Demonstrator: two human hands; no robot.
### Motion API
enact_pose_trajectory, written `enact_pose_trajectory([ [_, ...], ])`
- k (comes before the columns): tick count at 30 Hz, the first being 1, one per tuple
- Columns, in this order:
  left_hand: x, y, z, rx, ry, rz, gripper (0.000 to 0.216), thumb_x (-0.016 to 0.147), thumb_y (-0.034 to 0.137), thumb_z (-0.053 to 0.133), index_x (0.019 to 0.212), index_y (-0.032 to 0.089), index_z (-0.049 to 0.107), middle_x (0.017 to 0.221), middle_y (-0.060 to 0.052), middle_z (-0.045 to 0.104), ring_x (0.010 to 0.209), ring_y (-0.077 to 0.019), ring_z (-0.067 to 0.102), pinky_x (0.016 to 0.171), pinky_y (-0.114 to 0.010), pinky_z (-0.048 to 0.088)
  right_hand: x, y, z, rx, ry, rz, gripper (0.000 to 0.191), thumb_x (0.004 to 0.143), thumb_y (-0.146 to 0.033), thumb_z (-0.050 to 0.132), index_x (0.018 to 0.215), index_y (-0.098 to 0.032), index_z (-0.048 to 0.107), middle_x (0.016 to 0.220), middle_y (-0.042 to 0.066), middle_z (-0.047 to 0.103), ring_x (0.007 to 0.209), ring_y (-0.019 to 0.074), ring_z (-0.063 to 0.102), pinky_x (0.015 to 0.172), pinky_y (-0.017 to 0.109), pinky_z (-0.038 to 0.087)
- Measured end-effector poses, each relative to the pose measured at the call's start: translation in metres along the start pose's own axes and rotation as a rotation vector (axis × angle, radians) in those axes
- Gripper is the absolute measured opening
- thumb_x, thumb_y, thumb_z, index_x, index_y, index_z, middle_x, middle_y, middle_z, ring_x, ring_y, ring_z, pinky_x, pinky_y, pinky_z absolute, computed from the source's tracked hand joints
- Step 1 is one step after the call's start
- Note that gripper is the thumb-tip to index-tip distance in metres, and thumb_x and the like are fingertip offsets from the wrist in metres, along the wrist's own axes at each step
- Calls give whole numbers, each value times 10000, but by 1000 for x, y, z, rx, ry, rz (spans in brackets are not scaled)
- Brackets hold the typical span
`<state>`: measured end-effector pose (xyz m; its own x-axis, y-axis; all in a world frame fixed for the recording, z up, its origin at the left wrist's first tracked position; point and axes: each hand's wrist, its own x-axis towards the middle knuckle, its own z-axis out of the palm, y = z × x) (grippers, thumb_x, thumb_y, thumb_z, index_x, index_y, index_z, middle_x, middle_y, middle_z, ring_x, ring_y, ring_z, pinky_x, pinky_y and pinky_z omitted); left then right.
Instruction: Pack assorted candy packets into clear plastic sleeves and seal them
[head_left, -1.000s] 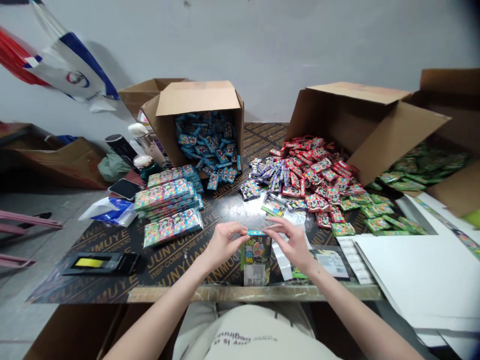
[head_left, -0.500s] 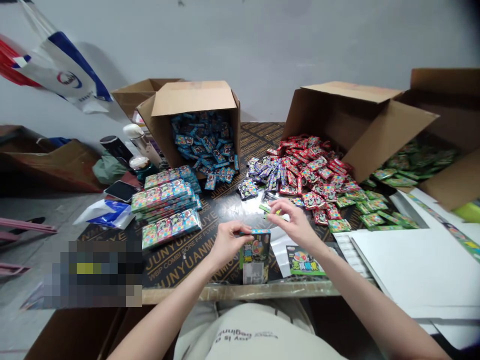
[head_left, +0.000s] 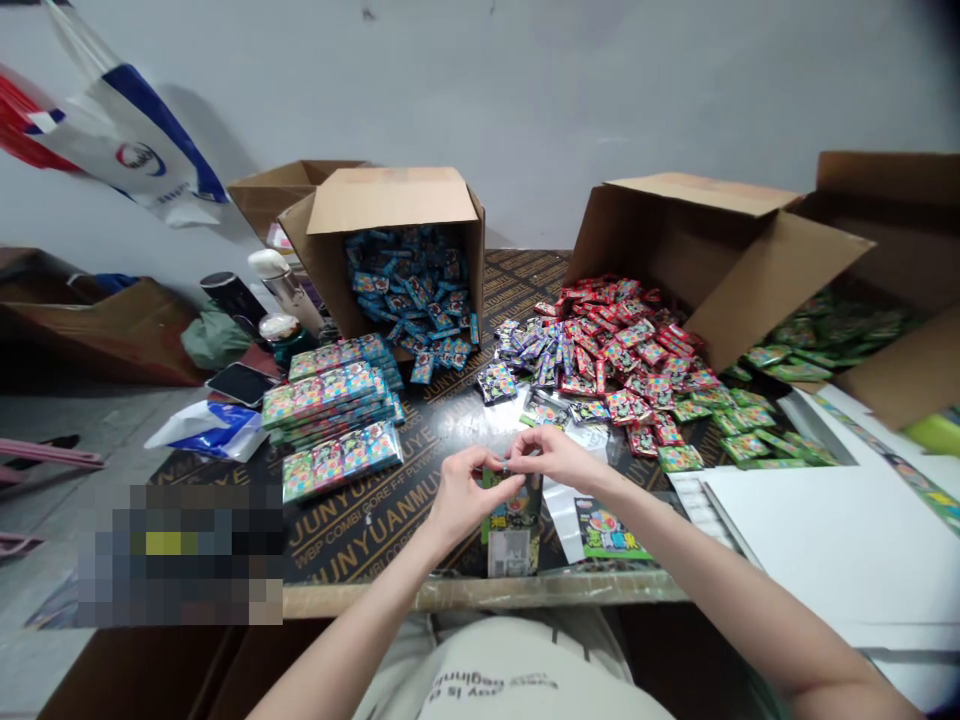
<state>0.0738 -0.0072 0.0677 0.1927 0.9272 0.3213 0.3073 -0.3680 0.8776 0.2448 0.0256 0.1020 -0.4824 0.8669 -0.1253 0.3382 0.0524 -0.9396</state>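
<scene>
A dark candy pack (head_left: 513,530) with colourful print and a pale label stands upright near the table's front edge. My left hand (head_left: 474,492) is closed on its upper left part, thumb across the front. My right hand (head_left: 551,458) pinches at the top edge, its fingertips meeting those of my left hand; anything small between them is hidden. To the right lies a flat printed card (head_left: 611,527) with a green edge, partly behind my right forearm. Beyond my hands are loose small candy packets: purple (head_left: 499,382), red (head_left: 634,405) and green (head_left: 681,457).
Long candy packs (head_left: 341,460) are stacked on the left. A carton (head_left: 390,195) of blue packets stands behind, with another open carton (head_left: 780,270) to the right. A phone (head_left: 241,384), bottles (head_left: 279,285) and white sheets (head_left: 817,540) lie or stand around the sides.
My right hand has come back from above the loose packets to the top of the upright candy pack. My left hand has stayed on the pack, its thumb now across the front.
</scene>
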Motion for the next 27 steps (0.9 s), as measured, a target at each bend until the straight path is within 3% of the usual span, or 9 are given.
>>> enact_pose_trajectory([
  [3, 0, 1, 5, 27, 69, 10, 135, 658, 215, 684, 640, 151, 567, 694, -23, 619, 659, -152, 568, 619, -252, 417, -1, 4, 4, 62, 47, 38, 272, 663, -380, 664, 624, -153, 518, 548, -29, 513, 500, 92, 440, 478, 217, 304],
  [7, -4, -3, 10, -20, 82, -49, 108, 671, 192, 666, 687, 161, 563, 686, 0, 601, 648, -144, 556, 618, -247, 416, -3, 7, 11, 301, 163, 73, 359, 597, -261, 701, 870, -200, 476, 573, -61, 544, 520, 105, 484, 493, 208, 330],
  [10, -15, -15, 19, -272, 50, -193, 264, 649, 229, 699, 864, 163, 560, 780, -16, 635, 710, -167, 591, 643, -261, 455, -5, 12, 13, 463, 210, 157, 393, 618, -261, 657, 950, -213, 452, 595, -55, 564, 525, 113, 506, 507, 219, 356],
  [14, -36, -28, 16, -560, -34, -299, 275, 712, 249, 645, 950, 127, 581, 928, -74, 665, 845, -216, 618, 773, -326, 484, -17, 33, 1, 469, 319, 184, 414, 697, -369, 612, 1057, -236, 455, 876, 35, 632, 768, 174, 596, 663, 297, 448],
  [17, -44, -21, -16, -337, 104, -234, 300, 791, 252, 557, 1073, 153, 581, 1016, -62, 652, 912, -221, 606, 828, -331, 470, -34, 58, -21, 284, 495, 136, 450, 708, -442, 613, 1090, -247, 475, 1025, 82, 600, 917, 226, 576, 780, 374, 445],
  [21, -43, -22, -80, 293, 375, 14, 345, 806, 207, 509, 1143, 223, 579, 1143, -42, 605, 1032, -228, 563, 967, -349, 375, -63, 84, -44, 159, 604, 133, 383, 701, -460, 622, 986, -213, 555, 1018, 102, 597, 923, 248, 562, 773, 374, 448],
  [24, -39, -54, -113, 636, 423, 124, 396, 793, 182, 488, 1181, 232, 551, 1210, -55, 560, 1135, -248, 489, 1004, -385, 324, -85, 91, -46, 133, 652, 142, 337, 715, -446, 607, 934, -192, 578, 940, 83, 612, 868, 226, 569, 743, 342, 451],
  [27, -33, -100, -120, 865, 366, 32, 414, 810, 220, 431, 1208, 156, 523, 1228, -129, 535, 1166, -298, 449, 975, -438, 332, -98, 95, -45, 95, 687, 89, 303, 744, -415, 577, 935, -180, 583, 913, 67, 619, 861, 207, 569, 771, 330, 444],
])
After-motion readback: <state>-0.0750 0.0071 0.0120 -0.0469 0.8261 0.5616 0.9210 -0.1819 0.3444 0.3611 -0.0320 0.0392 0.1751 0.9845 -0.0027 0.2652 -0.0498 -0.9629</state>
